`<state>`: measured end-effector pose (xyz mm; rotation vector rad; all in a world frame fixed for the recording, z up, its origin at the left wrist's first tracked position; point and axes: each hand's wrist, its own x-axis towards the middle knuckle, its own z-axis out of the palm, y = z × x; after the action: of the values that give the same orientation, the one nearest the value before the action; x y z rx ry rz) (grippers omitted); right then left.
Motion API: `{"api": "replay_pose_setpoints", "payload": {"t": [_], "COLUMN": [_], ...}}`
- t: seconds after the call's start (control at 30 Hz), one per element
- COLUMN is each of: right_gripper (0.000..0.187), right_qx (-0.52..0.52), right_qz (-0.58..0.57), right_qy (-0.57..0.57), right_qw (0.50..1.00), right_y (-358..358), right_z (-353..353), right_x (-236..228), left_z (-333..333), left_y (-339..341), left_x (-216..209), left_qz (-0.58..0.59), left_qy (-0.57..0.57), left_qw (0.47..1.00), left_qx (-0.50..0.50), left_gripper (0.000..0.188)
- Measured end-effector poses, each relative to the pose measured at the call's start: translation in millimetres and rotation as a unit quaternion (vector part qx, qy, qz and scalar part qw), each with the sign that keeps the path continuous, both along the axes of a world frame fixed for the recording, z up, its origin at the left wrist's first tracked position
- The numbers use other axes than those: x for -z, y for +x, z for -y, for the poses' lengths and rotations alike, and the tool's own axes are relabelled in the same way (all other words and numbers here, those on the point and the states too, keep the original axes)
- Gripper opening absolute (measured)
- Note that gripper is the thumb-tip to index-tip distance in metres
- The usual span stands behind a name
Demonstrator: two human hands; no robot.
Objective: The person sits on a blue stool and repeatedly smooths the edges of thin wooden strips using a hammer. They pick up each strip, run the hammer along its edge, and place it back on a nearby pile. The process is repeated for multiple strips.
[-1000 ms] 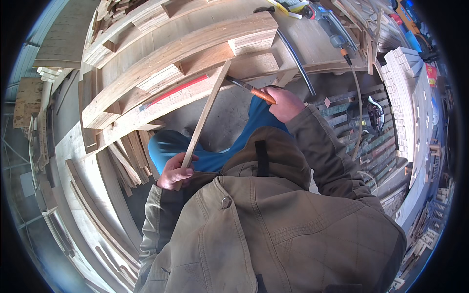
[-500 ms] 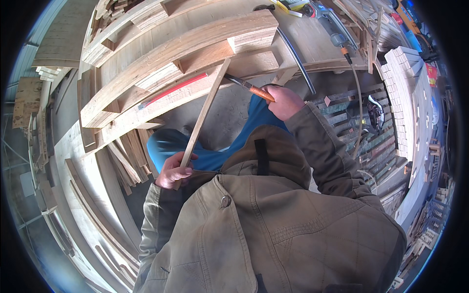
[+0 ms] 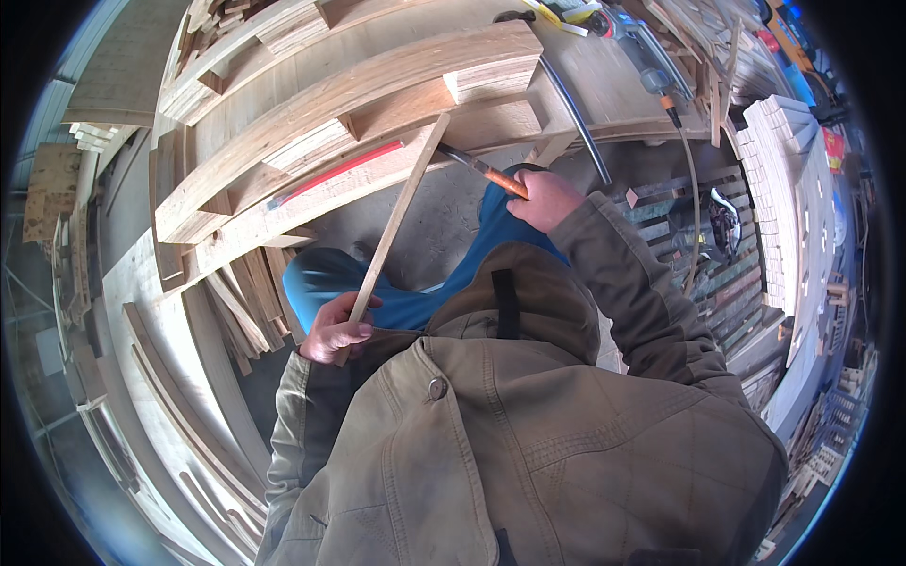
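My left hand (image 3: 337, 330) is closed around the lower end of a narrow wooden strip (image 3: 397, 215), which slants up and right. The strip's upper end reaches the near edge of the workbench. In my right hand (image 3: 545, 199) is an orange-handled hand tool (image 3: 501, 177), gripped by its handle. Its dark metal shaft points up and left toward the strip, whose upper part hides the tool's far end. Beyond both hands lies a long wooden beam assembly (image 3: 349, 113) with spacer blocks between its boards. A thin red bar (image 3: 344, 172) rests along its near side.
A dark metal tube (image 3: 576, 118) leans over the bench's right edge. Behind it lies a power tool (image 3: 618, 26) with a hose (image 3: 696, 217) hanging down. Stacked timber (image 3: 779, 189) stands at right, beside a slatted pallet (image 3: 727, 283). Loose boards (image 3: 250, 316) lie at left.
My right hand and the orange-handled tool have shifted very slightly. The left hand and wooden strip have stayed almost still.
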<state>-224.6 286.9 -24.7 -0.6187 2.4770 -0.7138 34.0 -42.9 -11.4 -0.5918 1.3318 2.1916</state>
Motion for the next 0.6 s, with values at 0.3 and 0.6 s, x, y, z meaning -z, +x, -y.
{"api": "replay_pose_setpoints", "payload": {"t": [0.3,0.6], "right_gripper": [0.031,0.032], "right_qx": [-0.009,0.032], "right_qz": [-0.004,0.023], "right_qy": [-0.038,-0.089], "right_qw": [0.999,0.995], "right_y": [-2,13], "right_z": [-2,-1], "right_x": [18,34], "left_z": [3,2], "left_y": [-3,-7], "left_x": [2,1], "left_qz": [-0.020,-0.007], "left_qy": [-0.044,-0.111], "left_qw": [0.998,0.992], "left_qx": [0.034,0.058], "left_gripper": [0.059,0.065]}}
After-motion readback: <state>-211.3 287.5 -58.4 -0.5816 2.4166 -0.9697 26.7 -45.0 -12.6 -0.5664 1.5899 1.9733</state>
